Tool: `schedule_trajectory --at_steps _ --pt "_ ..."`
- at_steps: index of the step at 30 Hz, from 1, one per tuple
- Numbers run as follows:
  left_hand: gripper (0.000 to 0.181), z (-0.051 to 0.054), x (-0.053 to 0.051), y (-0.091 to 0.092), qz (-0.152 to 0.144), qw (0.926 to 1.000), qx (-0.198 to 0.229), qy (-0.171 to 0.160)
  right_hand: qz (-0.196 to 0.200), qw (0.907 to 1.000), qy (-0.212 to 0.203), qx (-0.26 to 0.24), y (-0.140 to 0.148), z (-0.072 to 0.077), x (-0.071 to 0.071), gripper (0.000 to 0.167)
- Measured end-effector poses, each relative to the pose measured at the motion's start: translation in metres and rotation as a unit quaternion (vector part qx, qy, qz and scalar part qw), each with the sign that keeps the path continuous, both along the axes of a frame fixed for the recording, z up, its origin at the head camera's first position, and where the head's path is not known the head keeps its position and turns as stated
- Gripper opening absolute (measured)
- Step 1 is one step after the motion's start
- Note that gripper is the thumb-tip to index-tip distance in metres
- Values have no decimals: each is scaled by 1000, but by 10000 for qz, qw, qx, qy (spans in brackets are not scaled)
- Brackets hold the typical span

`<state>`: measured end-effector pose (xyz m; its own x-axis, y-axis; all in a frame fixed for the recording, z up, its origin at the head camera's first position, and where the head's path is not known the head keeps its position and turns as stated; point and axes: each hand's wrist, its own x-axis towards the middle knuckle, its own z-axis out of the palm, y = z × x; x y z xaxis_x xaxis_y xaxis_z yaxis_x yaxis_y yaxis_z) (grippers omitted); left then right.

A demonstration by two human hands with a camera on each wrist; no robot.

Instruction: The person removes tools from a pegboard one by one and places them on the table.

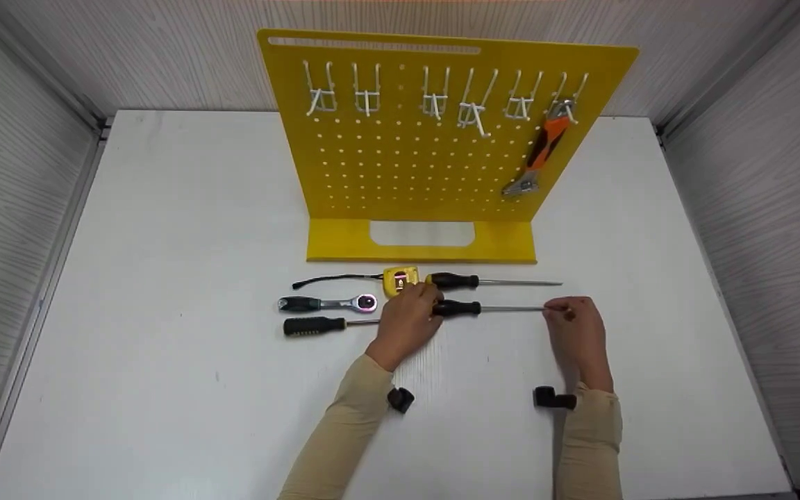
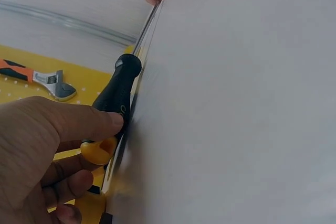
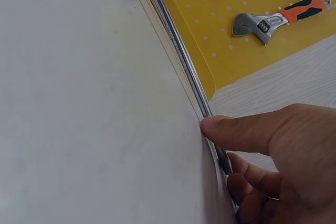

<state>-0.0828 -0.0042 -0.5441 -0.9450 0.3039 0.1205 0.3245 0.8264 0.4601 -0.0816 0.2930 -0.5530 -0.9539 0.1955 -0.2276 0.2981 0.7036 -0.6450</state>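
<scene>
My left hand (image 1: 408, 321) pinches the black and yellow handle of a long screwdriver (image 1: 460, 308). At the other end, my right hand (image 1: 578, 333) grips the metal shaft close to its tip. In the left wrist view the thumb presses on the dark handle (image 2: 113, 95), and its yellow end shows between the fingers. The right wrist view shows the thumb and fingers round the shaft (image 3: 184, 59). Just behind lies a second long screwdriver (image 1: 454, 280), parallel to the held one. A yellow tape measure (image 1: 397, 279) with a black strap is beside my left hand, which partly covers it.
A ratchet wrench (image 1: 301, 304) and another screwdriver (image 1: 314, 326), its shaft partly hidden by my left hand, lie to the left. A yellow pegboard (image 1: 400, 160) stands behind, bearing several white hooks (image 1: 367, 97). An orange and black adjustable wrench (image 1: 544, 147) hangs at its right.
</scene>
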Motion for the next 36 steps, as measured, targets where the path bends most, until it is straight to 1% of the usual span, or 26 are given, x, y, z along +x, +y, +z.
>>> schedule_trajectory --at_steps 2,6,11,22,31,36 --pt "24 0 0 0 -10 10000 -3 9 -25 10000 -8 -11 0 0 0 19" --pt "24 1 0 -1 -41 9999 161 14 -67 10000 -40 -31 0 -1 0 20" --pt "26 3 1 -3 -87 9996 272 13 -18 10000 2 -47 1 0 1 23" --pt "31 12 3 -7 -98 9991 316 -251 -4 9999 -40 -121 0 2 4 28" --pt "32 14 2 -8 -174 9988 451 -108 -93 9995 -79 -289 1 5 5 33" --pt "34 15 0 -8 -185 9989 428 -30 -93 9992 44 -381 1 4 6 32"
